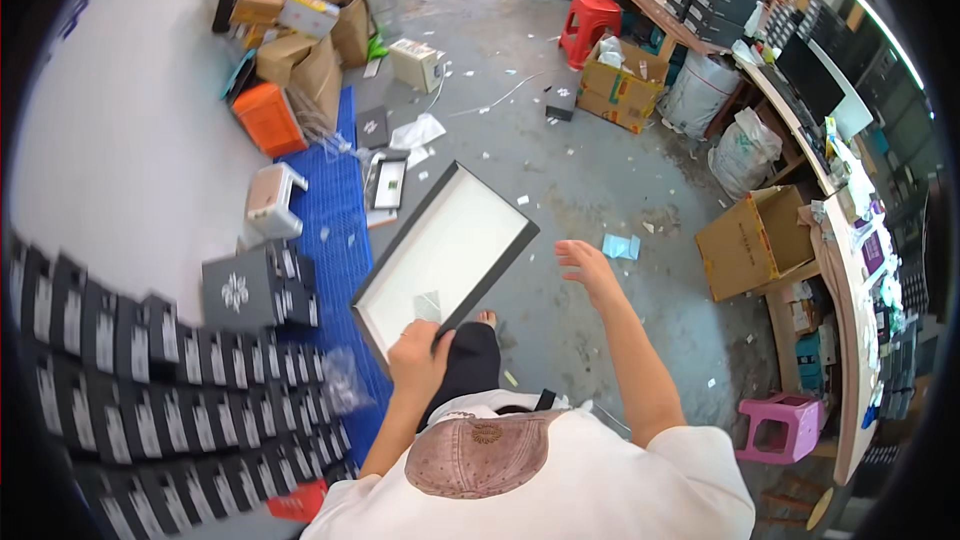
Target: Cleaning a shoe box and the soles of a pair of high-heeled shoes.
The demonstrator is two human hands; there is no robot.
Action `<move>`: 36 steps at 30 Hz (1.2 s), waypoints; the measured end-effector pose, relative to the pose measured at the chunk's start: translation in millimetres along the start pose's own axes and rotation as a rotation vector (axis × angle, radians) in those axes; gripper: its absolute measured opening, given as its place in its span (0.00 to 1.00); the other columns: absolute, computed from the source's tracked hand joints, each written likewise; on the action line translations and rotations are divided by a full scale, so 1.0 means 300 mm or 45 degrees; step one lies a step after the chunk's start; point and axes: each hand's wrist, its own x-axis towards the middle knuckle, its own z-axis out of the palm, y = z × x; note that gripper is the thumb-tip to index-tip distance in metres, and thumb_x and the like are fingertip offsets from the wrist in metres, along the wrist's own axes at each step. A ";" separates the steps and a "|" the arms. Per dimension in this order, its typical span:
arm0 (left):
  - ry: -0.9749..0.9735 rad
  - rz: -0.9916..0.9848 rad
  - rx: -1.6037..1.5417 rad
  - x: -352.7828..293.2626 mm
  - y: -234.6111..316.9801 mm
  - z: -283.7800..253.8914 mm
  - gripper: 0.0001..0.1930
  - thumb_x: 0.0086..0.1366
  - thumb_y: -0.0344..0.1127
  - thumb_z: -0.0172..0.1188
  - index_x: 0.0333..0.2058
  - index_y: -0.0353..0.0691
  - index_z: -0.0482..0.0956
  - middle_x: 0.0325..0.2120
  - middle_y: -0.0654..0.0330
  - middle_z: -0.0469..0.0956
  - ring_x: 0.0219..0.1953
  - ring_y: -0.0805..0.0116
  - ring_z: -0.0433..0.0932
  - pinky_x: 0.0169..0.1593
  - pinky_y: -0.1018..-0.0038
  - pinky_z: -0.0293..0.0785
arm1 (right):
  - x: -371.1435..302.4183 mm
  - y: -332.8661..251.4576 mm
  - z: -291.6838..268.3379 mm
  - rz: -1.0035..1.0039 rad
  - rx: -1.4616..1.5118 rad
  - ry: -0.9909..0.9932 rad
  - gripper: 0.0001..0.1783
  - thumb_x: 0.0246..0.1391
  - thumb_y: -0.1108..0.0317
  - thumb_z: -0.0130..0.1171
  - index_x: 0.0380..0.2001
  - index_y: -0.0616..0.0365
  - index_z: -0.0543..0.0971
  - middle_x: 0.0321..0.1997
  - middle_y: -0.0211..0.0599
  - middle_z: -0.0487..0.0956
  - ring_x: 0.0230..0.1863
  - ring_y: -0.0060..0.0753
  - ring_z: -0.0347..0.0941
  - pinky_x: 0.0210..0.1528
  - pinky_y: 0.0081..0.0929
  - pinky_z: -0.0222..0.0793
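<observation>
Left hand (416, 352) grips the near end of a shallow box (460, 230), seen from the head view, with the thumb along the rim and the fingers over the white inside. The box, dark on its outer walls, is held up in front of the body, slanting away to the upper right, above the floor (560, 350) and beside the blue mat (322, 202). A small pale sheet (427, 306) shows just beyond the fingers; whether they pinch it or it lies loose on the white face, I cannot tell. Right hand (588, 268) is empty, fingers stretched out, near the far right corner but apart from it.

With one end gripped, the long far part has no hand under it, so a firm hold and little tilt would suit it; the right hand could steady the long right wall. I would keep the sheet from sliding, and hold the box clear of the stacked dark boxes (190, 345) on the left.
</observation>
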 end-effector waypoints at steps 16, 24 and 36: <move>-0.303 -0.086 -0.199 1.688 -0.305 0.980 0.14 0.56 0.39 0.62 0.32 0.33 0.71 0.20 0.49 0.76 0.24 0.49 0.76 0.28 0.65 0.69 | 0.999 -0.162 -0.613 0.205 -0.950 0.441 0.31 0.58 0.46 0.44 0.51 0.64 0.72 0.52 0.54 0.73 0.52 0.52 0.70 0.55 0.40 0.63; -0.142 -0.530 -0.010 2.329 -0.630 1.216 0.21 0.49 0.43 0.67 0.33 0.32 0.73 0.25 0.48 0.77 0.29 0.54 0.78 0.36 0.65 0.71 | 2.054 -0.653 -0.913 -0.080 -1.446 0.288 0.27 0.52 0.52 0.55 0.50 0.59 0.71 0.50 0.49 0.73 0.52 0.53 0.67 0.53 0.43 0.64; -0.206 -0.430 0.208 3.551 -1.218 1.631 0.25 0.46 0.36 0.65 0.42 0.35 0.66 0.32 0.44 0.75 0.37 0.43 0.75 0.40 0.59 0.70 | 3.471 -0.873 -0.894 0.100 -1.405 -0.040 0.27 0.50 0.51 0.56 0.50 0.56 0.72 0.50 0.47 0.72 0.50 0.52 0.69 0.52 0.41 0.66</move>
